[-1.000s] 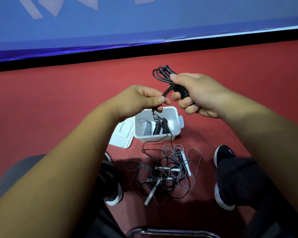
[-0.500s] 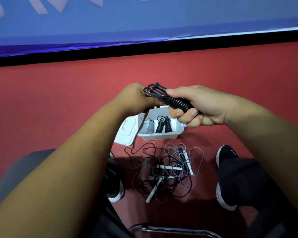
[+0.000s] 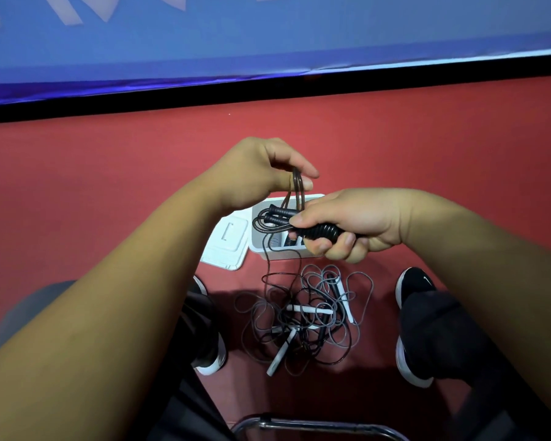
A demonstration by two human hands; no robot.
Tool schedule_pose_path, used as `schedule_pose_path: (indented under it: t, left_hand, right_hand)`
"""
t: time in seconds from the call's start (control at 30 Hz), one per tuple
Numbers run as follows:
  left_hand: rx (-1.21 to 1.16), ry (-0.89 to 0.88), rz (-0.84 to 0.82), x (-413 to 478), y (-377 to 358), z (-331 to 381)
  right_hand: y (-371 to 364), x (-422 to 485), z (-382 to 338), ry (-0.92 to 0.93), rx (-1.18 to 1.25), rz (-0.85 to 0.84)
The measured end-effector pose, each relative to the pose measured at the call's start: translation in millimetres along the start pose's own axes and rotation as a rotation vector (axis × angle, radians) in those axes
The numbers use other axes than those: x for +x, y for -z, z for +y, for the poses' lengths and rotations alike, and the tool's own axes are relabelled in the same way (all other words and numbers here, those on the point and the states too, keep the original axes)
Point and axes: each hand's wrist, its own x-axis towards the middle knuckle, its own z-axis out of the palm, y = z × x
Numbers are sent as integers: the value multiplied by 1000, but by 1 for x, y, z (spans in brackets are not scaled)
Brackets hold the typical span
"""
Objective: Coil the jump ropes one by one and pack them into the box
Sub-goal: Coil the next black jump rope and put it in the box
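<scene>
My right hand (image 3: 353, 224) grips the two black ribbed handles of a black jump rope (image 3: 315, 231), with a few loops wound beside them. My left hand (image 3: 261, 173) pinches a loop of that rope's cord (image 3: 297, 189) just above the handles. The rest of the cord hangs down to the floor. Below my hands stands the white box (image 3: 261, 246), open, with coiled ropes inside that are mostly hidden by my right hand. A tangled pile of jump ropes (image 3: 306, 316) with white handles lies on the red floor in front of the box.
The box's white lid (image 3: 228, 243) lies open to its left. My two black shoes (image 3: 414, 281) (image 3: 210, 354) flank the pile. A metal chair bar (image 3: 315, 424) shows at the bottom. A blue wall pad (image 3: 268, 43) borders the floor at the back.
Both hands moved lower, over the box. My left hand shifted from beside the handles to above them and now lifts a loop of cord.
</scene>
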Motion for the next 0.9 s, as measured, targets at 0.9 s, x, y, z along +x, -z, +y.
schedule_pose_path:
  t: [0.9]
  left_hand:
    - [303,382,13,-2,-16,-5]
  right_hand:
    - [15,27,-1,367,176,659]
